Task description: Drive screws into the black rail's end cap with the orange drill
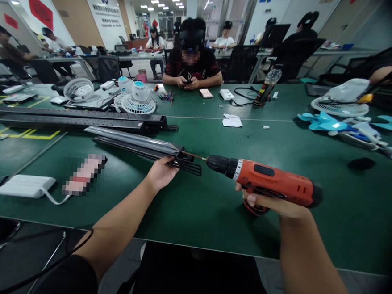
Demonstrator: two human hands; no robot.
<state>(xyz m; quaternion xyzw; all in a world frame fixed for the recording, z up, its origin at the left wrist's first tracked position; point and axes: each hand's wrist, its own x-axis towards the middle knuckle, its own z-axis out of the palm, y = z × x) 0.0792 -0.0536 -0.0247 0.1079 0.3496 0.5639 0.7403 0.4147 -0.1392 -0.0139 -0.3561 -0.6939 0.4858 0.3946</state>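
Note:
My right hand point(262, 202) is wrapped round the grip of an orange and black cordless drill point(277, 182), which points left. A long thin bit point(195, 156) runs from its chuck to the near end of a dark metal rail assembly point(136, 143). Whether the tip sits in a screw there cannot be made out. My left hand point(163, 174) grips that assembly from below near its right end, thumb on top. A slotted black end piece point(189, 165) sticks out past my left fingers. The assembly's far end reaches left over the table.
Two more long black rails point(83, 120) lie behind on the green table point(211, 219). A white power bank point(27, 185) is cabled to a phone point(85, 175) at left. Fan parts point(138, 102) and blue blades point(323, 122) lie about. Across sits a person point(192, 57); a bottle point(267, 87) stands nearby.

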